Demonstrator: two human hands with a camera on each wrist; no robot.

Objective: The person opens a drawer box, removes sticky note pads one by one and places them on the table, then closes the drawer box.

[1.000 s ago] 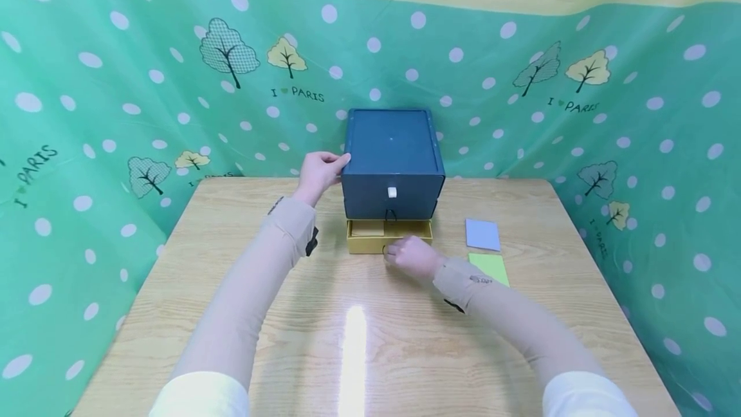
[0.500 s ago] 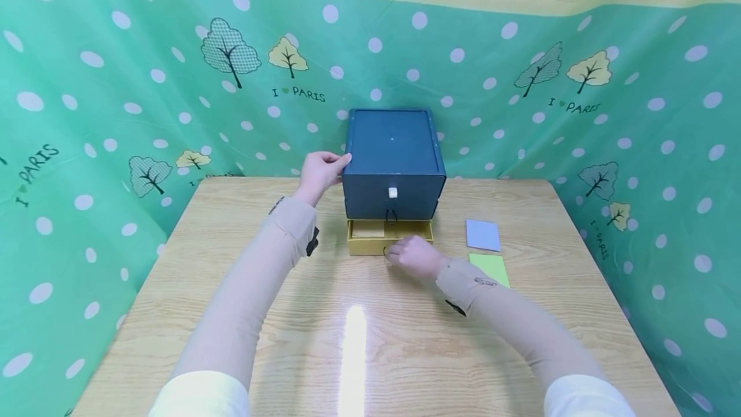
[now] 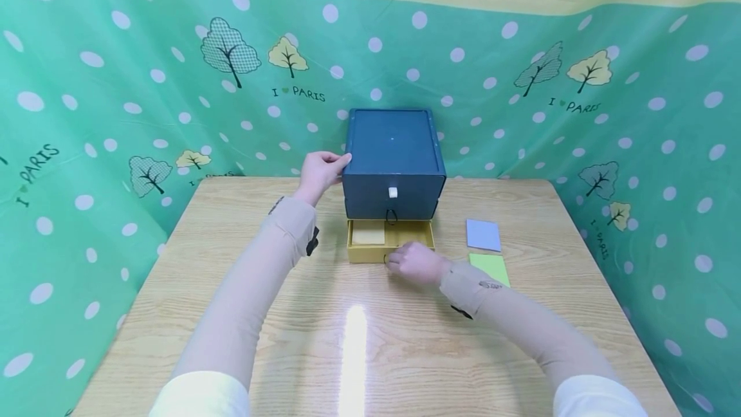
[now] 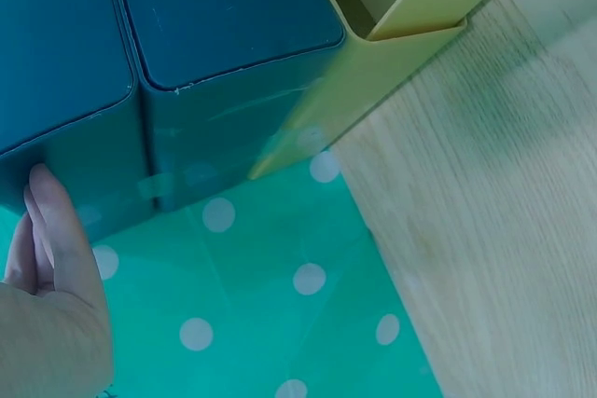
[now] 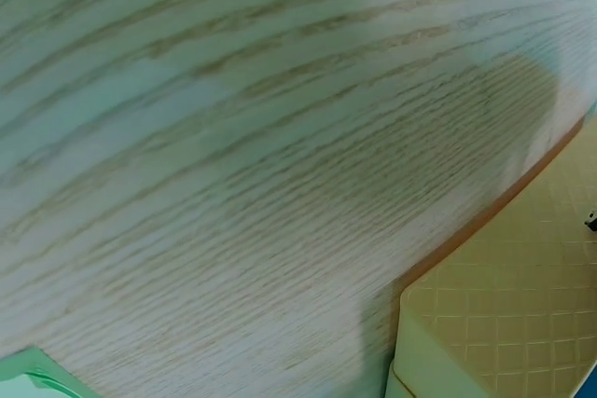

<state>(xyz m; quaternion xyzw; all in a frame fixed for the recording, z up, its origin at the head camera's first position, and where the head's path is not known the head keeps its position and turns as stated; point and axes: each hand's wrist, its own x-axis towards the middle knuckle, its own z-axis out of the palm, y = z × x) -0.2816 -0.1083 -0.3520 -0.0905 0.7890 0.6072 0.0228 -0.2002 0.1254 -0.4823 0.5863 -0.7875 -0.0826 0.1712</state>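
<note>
A stack of drawer boxes stands at the back of the table: dark blue tiers [image 3: 390,140] above and a yellow box with its drawer [image 3: 363,254] pulled partway out below. Cream paper [image 3: 368,232] lies in the left part of that drawer. My left hand [image 3: 318,176] rests on the stack's left side, thumb at the top edge; its straight fingers [image 4: 56,221] lie against the blue wall in the left wrist view. My right hand [image 3: 418,264] pinches the dark loop pull on the yellow drawer's front. In the right wrist view the textured drawer front [image 5: 513,295] shows, the hand does not.
Right of the stack lie a blue square of paper [image 3: 483,235] and a green one [image 3: 489,268], the latter partly behind the right sleeve. A white knob [image 3: 393,192] and a black loop [image 3: 391,215] sit on the blue fronts. A dotted curtain [image 3: 231,121] surrounds the table.
The yellow drawer has slid further out toward me, with my right hand moving along at its pull. More of the cream paper shows. My left hand stays in place.
</note>
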